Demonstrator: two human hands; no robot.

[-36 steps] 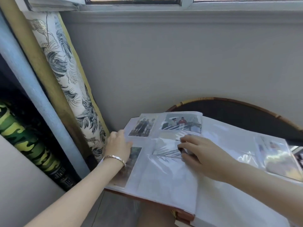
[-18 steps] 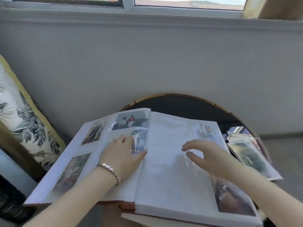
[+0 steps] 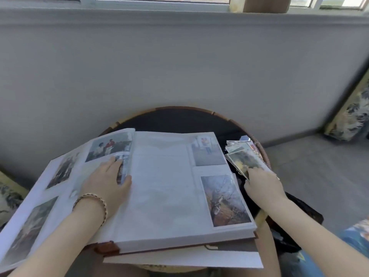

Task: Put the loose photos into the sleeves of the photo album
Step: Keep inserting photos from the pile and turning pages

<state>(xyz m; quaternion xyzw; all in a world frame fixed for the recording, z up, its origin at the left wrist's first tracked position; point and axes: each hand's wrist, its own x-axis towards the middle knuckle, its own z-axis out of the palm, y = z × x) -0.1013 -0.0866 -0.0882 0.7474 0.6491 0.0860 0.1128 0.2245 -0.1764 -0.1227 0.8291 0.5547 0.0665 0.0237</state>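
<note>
view from a head-worn camera, looking down at a round dark table (image 3: 179,109) with a woven rim, set against a grey wall (image 3: 179,66); a window (image 3: 159,0) is cut off along the top edge; an open photo album (image 3: 163,186) covers most of the table, its left page running out of the lower left corner; the left grip (image 3: 107,182), with a bracelet (image 3: 91,198) at the wrist, lies flat and released on the left page near the spine, fingers straight, their tips on a sleeved photo (image 3: 123,166) that the fingers and plastic glare partly hide; the other photos on that page are too smeared to read, except one showing two figures (image 3: 109,145); the right page has a photo at top right (image 3: 207,150) and one at bottom right (image 3: 225,198), the rest of the page pale and bare; the loose photos (image 3: 244,158) sit in a fanned pile on the table just right of the album, the far end of the pile blurred; the right grip (image 3: 263,184) rests on the pile's near end, fingers stretched over the top photo, thumb at its near edge; i cannot tell whether it is pinching a photo or only touching; a white sheet (image 3: 179,258) shows under the album's near edge, what it belongs to hidden; a patterned cushion (image 3: 353,114) leans at the far right, heavily blurred.
</note>
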